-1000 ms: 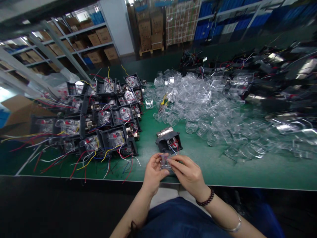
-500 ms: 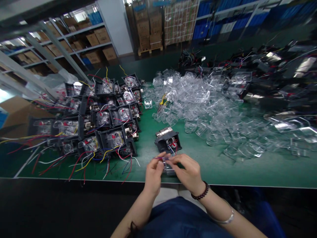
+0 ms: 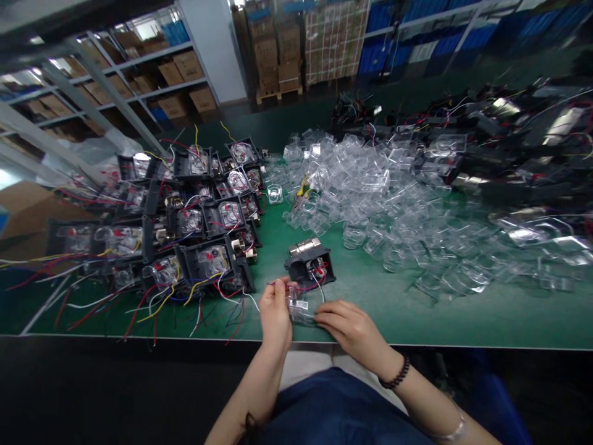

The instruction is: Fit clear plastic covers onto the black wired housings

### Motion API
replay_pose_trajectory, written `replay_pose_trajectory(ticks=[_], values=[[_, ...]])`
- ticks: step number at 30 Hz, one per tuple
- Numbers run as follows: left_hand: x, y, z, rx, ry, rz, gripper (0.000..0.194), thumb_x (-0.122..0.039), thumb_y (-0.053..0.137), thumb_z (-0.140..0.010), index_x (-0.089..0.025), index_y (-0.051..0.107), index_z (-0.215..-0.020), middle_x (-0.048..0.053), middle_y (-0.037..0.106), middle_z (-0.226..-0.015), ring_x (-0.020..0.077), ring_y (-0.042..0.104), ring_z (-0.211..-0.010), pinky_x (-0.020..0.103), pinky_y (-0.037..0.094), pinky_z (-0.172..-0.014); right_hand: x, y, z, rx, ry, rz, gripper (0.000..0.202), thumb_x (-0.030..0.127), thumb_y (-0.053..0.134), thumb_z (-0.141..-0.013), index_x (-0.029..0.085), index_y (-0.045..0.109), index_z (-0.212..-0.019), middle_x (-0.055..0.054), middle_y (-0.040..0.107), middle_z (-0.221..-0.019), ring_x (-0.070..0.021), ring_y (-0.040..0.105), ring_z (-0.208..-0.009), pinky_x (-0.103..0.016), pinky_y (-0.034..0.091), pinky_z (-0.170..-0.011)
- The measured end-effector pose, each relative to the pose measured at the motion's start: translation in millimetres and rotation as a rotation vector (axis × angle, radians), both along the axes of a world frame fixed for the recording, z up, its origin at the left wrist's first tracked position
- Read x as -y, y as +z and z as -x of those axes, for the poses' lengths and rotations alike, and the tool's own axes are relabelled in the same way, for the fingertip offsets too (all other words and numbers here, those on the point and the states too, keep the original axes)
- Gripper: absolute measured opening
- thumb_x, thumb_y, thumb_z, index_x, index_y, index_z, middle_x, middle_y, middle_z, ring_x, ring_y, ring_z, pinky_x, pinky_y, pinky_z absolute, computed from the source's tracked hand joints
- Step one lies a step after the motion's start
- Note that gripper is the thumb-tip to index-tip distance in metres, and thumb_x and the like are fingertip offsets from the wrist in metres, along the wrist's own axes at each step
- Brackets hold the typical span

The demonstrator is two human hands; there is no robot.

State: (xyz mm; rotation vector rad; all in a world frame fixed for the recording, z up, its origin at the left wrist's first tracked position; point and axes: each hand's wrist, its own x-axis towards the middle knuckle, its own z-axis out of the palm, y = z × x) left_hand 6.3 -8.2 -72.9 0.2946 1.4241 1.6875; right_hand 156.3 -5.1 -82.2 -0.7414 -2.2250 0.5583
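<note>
Crowding the green surface (image 3: 463, 324) are heaped covers (image 3: 356, 167) and, at left, wired housings (image 3: 213, 259), with shelves (image 3: 139, 93) beyond. Just this side of a lone housing (image 3: 299, 272), the left hand (image 3: 277, 312) pinches wires (image 3: 306, 288) beside a clear cover (image 3: 301, 314); the right hand (image 3: 354, 327) meets its right side, grip unclear. Since half a second ago, the hands have drawn apart.

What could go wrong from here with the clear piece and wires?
1. The thin wires run from the dark housing to the left hand; a tug might strain them, or the clear piece might pinch them.
2. That piece is near the front edge of the green table; if the right hand nudges it, it could fall.
</note>
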Motion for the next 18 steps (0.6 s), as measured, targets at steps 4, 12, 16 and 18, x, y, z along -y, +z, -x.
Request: replay_pose_trajectory(ticks=[4,12,16,18], values=[[0,-0.4,0,0.021,-0.016,0.003,0.048,-0.054,0.073,-0.054,-0.013,0.06,-0.075,0.001,0.066,-0.059,0.0114,0.06,-0.052,0.022,0.046,-0.053,1,-1.6,6,-0.062,0.023,0.011,0.015,0.015,0.047,-0.088,0.017,0.062,-0.089,-0.007,0.068,-0.086,-0.016,0.063,-0.077,-0.029,0.054,-0.069],[0,-0.3,3,0.033,-0.036,-0.012,0.047,-0.053,0.073,-0.055,-0.013,0.059,-0.076,0.001,0.066,-0.061,0.012,0.06,-0.053,0.023,0.046,-0.055,2,2.7,8,-0.065,0.049,0.076,0.018,0.018,0.048,-0.088,0.019,0.064,-0.095,-0.006,0.066,-0.08,-0.0163,0.06,-0.073,-0.029,0.053,-0.064],[0,1.7,3,0.055,-0.034,-0.01,0.047,-0.052,0.074,-0.053,-0.013,0.059,-0.074,0.0,0.065,-0.059,0.0123,0.06,-0.053,0.024,0.046,-0.056,-1,9.9,0,-0.158,-0.054,0.183,0.018,0.019,0.048,-0.088,0.019,0.065,-0.091,-0.006,0.063,-0.076,-0.0161,0.059,-0.072,-0.028,0.051,-0.063],[-1,2.0,3,0.057,-0.033,-0.011,0.046,-0.052,0.074,-0.053,-0.013,0.059,-0.074,0.0,0.064,-0.06,0.0124,0.06,-0.053,0.024,0.046,-0.057,-3,15.0,-2,-0.246,-0.159,0.308,0.016,0.021,0.048,-0.087,0.019,0.063,-0.083,-0.005,0.062,-0.075,-0.0153,0.059,-0.071,-0.026,0.051,-0.062]])
